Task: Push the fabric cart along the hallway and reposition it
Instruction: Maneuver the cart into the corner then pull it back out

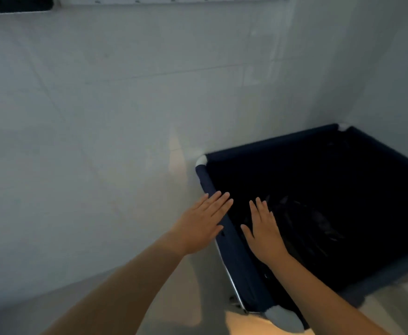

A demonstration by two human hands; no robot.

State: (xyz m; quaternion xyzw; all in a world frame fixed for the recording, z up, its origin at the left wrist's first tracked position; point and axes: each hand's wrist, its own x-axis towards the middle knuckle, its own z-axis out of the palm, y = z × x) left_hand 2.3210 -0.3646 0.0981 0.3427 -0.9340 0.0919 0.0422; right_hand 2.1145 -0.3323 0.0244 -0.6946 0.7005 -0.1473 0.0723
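My left hand [201, 224] is spread flat, fingers straight and close together, holding nothing. Its fingertips [222, 198] lie over the near rail of the cart [224, 226]; from here I cannot tell whether they press on it or float just above. My right hand [263, 229] is flat too, fingers open, thumb out to the left, and it grips nothing. It sits just right of the same rail, over the inside of the cart.

The cart is dark blue cloth stretched on a frame, with pale corner pieces [201, 161] showing ahead of my left hand, at the far corner and down by my right forearm. A thin metal bar [232, 284] runs under the rail below my left wrist. Beyond my right hand, down inside, lies something dark and crumpled [304, 221]; it is too dim to tell what it is.

The cart stands ahead and to the right of both hands, close to the pale wall [125, 105] that fills the view beyond my left hand. Below my forearms is a light floor [198, 298] with a warm patch of light [244, 325] near the closest corner.
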